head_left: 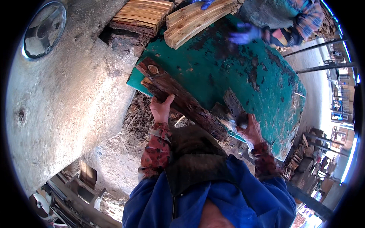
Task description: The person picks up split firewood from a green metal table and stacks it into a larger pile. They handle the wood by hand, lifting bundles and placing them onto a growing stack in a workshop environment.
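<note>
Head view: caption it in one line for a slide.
Both bare hands, left hand and right hand, hold a dark rough wooden slab on a worn green metal table.

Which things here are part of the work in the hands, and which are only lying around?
In the work:
left hand
right hand
dark rough plank
green table

Lying about:
stacked pale slats
round metal disc
co-worker's gloved hand

Teal chipped table (235, 72); dark brown plank (178, 97); blue jacket (235, 193).

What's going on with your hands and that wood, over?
Left hand grips dark plank. Right hand clutches its splintered end. Gloved co-worker's hand across green table.
</note>
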A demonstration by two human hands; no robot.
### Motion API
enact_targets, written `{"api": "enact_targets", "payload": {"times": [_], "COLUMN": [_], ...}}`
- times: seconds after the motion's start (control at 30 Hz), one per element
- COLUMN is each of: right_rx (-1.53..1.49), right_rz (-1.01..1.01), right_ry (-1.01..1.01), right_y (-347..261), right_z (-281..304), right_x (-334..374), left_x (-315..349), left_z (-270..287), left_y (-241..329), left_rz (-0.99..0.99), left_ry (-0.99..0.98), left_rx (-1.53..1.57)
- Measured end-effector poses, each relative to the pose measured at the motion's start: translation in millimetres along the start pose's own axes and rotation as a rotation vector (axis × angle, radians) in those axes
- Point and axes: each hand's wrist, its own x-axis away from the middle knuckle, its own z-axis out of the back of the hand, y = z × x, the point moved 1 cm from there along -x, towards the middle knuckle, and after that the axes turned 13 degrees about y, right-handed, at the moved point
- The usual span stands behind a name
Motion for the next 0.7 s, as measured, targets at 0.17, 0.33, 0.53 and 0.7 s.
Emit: {"api": "enact_targets", "payload": {"times": [0.17,0.33,0.53,0.7], "right_rx": [0.033,0.1,0.278,0.272], "right_rz": [0.082,0.074,0.088,0.04], "right_ry": [0.062,-0.046,0.033,0.022], "right_y": [14,24,19,24], "right_z": [2,-5,-14,-15], "right_x": [7,31,49,53], "left_x": [-2,2,-2,0], "left_z": [0,-4,0,-3], "left_y": [-5,5,-2,0], "left_rz": [-0.04,0.014,0.0,-0.004], "left_ry": [0.013,-0.004,-0.014,0.005], "left_rx": [-0.071,-0.054,-0.091,-0.027]}}
